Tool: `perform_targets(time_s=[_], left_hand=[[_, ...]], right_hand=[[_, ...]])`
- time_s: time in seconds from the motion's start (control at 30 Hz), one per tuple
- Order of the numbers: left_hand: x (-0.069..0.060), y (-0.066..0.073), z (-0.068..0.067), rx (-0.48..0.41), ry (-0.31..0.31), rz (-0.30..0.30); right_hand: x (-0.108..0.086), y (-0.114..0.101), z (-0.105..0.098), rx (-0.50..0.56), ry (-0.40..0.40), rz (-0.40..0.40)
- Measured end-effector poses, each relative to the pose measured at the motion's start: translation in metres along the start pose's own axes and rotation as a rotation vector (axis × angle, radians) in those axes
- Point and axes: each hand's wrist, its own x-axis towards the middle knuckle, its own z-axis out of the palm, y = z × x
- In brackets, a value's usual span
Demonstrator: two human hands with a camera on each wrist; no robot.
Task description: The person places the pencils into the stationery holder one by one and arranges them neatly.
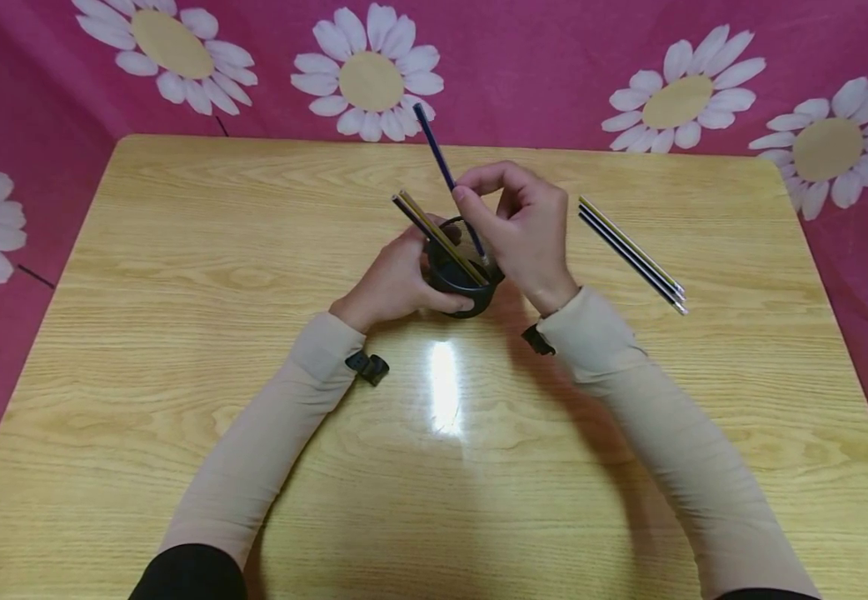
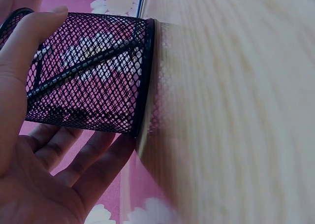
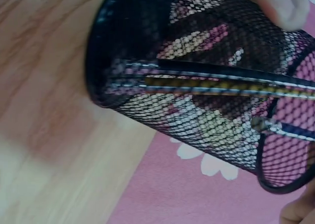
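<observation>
A black mesh pencil cup (image 1: 481, 302) stands upright on the wooden table, and my left hand (image 1: 392, 279) grips it around the side. In the left wrist view the thumb (image 2: 37, 27) lies on one side of the mesh and the fingers on the other. Two pencils (image 1: 434, 234), one dark and one yellow-striped, lean inside the cup toward the left. Between thumb and forefinger my right hand (image 1: 530, 229) pinches a dark blue pencil (image 1: 435, 143), tilted over the cup. Its lower eraser end (image 3: 266, 125) is at the cup's mouth in the right wrist view.
Several striped pencils (image 1: 632, 256) lie side by side on the table (image 1: 217, 250), right of my right hand. Behind the table's far edge hangs a pink cloth (image 1: 524, 75) with large white daisies.
</observation>
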Motion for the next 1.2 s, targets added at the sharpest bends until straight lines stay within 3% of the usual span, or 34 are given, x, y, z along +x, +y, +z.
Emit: perform_targets(time_s=[0.53,0.9,1.2], left_hand=[[0.0,0.0,-0.001,0.018,-0.01,0.03],[-0.002,-0.001,-0.003,0.013,-0.028,0.0],[-0.002,-0.002,-0.002,0.027,-0.029,-0.013]], right_hand=[[-0.009,0.011,0.003,-0.187,-0.11,-0.038],[-0.008,0.011,0.002,-0.321,-0.193,-0.061],[-0.009,0.007,0.001,-0.374,-0.249,-0.057]])
